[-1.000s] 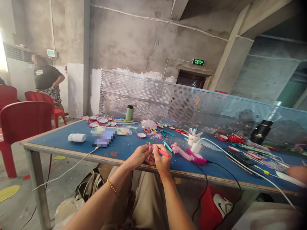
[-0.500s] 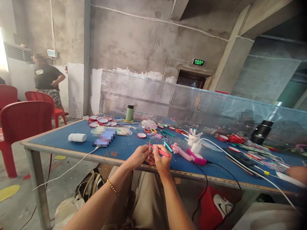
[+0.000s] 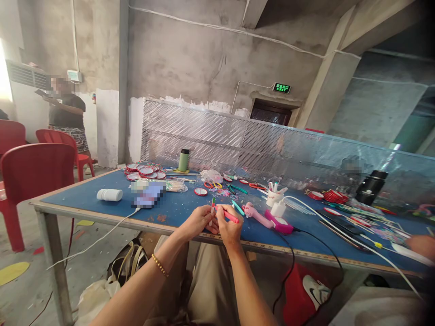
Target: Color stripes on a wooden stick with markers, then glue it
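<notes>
My left hand (image 3: 196, 222) and my right hand (image 3: 230, 227) meet at the near edge of the blue table (image 3: 84, 194). The left pinches a thin stick (image 3: 212, 206) that stands upright, its tip red and green. The right grips a red pen (image 3: 231, 216) whose tip touches the stick's lower part. A gold bracelet (image 3: 159, 265) sits on my left wrist. A pink glue gun (image 3: 268, 219) lies just right of my hands.
On the table lie a white bottle (image 3: 109, 194), red-rimmed round lids (image 3: 144, 172), a green flask (image 3: 183, 160), scissors (image 3: 212, 184), a white cup of pens (image 3: 273, 197), cables and a black flask (image 3: 370, 186). Red chairs (image 3: 36, 174) stand left. A person (image 3: 66, 115) stands far left. A perforated metal screen (image 3: 217, 136) backs the table.
My hands hold still. The person at far left has turned and raised something flat in front of them.
</notes>
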A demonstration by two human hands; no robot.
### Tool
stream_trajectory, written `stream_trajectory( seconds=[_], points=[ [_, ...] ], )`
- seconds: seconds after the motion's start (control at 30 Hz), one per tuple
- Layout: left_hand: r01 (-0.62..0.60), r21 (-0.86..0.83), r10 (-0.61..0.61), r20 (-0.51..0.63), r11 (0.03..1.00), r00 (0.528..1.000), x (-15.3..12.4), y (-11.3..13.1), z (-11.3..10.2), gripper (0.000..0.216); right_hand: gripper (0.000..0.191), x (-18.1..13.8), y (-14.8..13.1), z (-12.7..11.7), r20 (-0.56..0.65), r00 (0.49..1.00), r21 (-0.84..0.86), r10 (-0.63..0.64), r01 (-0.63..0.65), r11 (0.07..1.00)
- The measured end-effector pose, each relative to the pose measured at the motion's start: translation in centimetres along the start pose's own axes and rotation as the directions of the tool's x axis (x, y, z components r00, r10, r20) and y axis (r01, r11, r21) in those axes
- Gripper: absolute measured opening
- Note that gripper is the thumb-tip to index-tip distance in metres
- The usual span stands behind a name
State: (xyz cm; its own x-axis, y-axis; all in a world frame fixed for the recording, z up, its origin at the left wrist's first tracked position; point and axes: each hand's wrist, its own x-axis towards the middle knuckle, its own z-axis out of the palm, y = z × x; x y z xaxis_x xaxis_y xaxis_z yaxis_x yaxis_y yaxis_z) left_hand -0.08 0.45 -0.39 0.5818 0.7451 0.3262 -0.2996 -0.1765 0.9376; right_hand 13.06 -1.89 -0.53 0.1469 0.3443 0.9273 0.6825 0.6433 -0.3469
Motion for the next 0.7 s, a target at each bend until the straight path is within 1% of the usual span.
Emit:
stream_trajectory(
  seconds=[0.13,0.33,0.53,0.7],
  points=[
    [0.000,0.001,0.000,-0.002,1.000,1.000,-0.01,-0.01,-0.03,0.048,0.026,-0.03,0.03,0.08,0.025,1.000,0.001,-0.015,0.015,1.000],
    [0.003,-0.002,-0.003,0.009,1.000,1.000,-0.10,0.08,0.02,0.050,0.025,-0.06,0.12,0.09,-0.031,1.000,-0.006,-0.003,0.003,1.000],
    [-0.003,-0.004,0.003,-0.003,1.000,1.000,-0.04,-0.05,0.00,0.048,0.026,0.01,-0.12,0.05,0.012,1.000,-0.002,-0.015,0.015,1.000],
    [-0.002,-0.006,0.002,0.006,1.000,1.000,-0.11,0.03,0.00,0.053,0.026,-0.08,0.02,-0.05,-0.028,1.000,0.005,0.006,-0.006,1.000]
  ],
)
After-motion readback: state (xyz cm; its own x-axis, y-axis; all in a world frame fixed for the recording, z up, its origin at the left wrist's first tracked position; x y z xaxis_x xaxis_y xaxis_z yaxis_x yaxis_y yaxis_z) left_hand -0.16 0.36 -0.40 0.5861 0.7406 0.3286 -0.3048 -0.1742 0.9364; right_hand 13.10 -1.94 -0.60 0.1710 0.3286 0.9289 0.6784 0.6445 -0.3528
